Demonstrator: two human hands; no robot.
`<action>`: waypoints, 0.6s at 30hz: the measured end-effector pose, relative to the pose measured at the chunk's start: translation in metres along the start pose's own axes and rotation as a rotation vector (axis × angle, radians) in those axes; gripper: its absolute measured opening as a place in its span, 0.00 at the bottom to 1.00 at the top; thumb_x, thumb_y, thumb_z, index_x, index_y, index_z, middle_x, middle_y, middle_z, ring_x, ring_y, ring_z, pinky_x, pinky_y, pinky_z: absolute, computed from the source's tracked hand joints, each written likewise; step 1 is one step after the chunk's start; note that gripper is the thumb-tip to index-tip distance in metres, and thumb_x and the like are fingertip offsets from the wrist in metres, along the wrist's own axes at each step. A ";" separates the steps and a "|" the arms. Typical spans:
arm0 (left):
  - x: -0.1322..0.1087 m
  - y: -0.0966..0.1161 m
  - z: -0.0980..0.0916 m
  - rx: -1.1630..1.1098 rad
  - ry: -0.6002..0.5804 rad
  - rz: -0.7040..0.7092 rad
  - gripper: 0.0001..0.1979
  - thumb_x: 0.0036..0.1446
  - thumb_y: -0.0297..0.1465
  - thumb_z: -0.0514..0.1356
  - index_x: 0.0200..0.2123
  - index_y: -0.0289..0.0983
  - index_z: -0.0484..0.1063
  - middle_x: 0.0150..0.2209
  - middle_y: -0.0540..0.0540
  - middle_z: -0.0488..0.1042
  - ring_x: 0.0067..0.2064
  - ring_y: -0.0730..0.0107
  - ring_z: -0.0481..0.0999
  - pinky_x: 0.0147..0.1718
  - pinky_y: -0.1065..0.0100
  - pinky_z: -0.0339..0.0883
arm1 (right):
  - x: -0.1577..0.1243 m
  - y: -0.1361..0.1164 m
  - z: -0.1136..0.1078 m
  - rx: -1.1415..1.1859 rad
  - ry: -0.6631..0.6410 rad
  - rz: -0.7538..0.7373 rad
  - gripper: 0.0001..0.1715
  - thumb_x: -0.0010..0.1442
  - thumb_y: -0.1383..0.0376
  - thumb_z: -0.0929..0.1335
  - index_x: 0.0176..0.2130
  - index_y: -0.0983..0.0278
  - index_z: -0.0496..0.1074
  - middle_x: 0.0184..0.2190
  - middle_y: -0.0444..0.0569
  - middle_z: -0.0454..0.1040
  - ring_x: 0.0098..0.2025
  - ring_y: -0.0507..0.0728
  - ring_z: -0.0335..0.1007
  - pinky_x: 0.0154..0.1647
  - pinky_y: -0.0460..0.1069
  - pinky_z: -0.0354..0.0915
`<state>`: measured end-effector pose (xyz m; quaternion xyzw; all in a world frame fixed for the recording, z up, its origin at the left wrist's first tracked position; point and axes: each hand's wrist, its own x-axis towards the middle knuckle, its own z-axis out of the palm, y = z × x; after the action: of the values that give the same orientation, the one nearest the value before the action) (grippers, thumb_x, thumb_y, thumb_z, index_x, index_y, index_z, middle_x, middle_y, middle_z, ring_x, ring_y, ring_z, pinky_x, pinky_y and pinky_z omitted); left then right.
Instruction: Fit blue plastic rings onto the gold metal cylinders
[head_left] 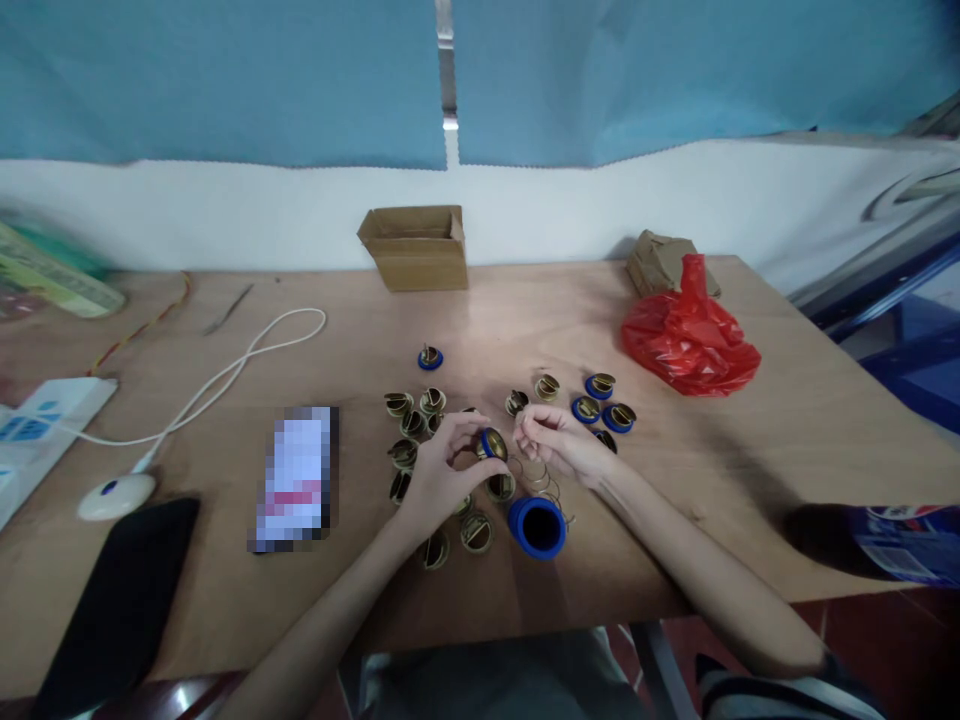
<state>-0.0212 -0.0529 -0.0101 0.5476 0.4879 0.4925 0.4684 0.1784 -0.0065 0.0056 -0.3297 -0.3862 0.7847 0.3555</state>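
Observation:
My left hand holds a round brass fitting with a blue ring around it, gripped between thumb and fingers. Just to its right, my right hand has its fingertips pinched together; whatever they hold is too small to make out. Thin wire rings lie under and beside the right hand. Near the table's front stands a stack of blue rubber rings. Several brass fittings without blue rings lie around my left hand. Several fittings with blue rings sit beyond my right hand, and one blue-ringed fitting stands apart farther back.
An open cardboard box stands against the wall. At back right is a red plastic bag. A dark bottle lies at the right edge. Leftward are a phone, a black phone-like slab, a white cable and a power strip.

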 end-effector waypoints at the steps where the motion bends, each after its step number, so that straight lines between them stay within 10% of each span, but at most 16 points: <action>1: 0.000 0.000 0.000 -0.005 -0.001 -0.008 0.26 0.44 0.30 0.75 0.47 0.40 0.72 0.43 0.45 0.81 0.44 0.62 0.83 0.47 0.60 0.78 | 0.001 0.001 0.001 0.010 -0.009 0.005 0.22 0.47 0.52 0.81 0.28 0.64 0.75 0.27 0.43 0.76 0.25 0.47 0.65 0.25 0.43 0.62; 18: 0.000 -0.002 -0.001 0.012 -0.035 0.024 0.23 0.46 0.29 0.74 0.45 0.41 0.73 0.41 0.48 0.81 0.42 0.65 0.83 0.44 0.64 0.78 | 0.004 0.010 0.005 -0.184 -0.030 -0.065 0.18 0.52 0.52 0.79 0.30 0.63 0.77 0.28 0.43 0.77 0.29 0.49 0.69 0.33 0.45 0.66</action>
<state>-0.0219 -0.0528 -0.0117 0.5648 0.4761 0.4853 0.4678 0.1694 -0.0091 -0.0012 -0.3364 -0.4723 0.7388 0.3434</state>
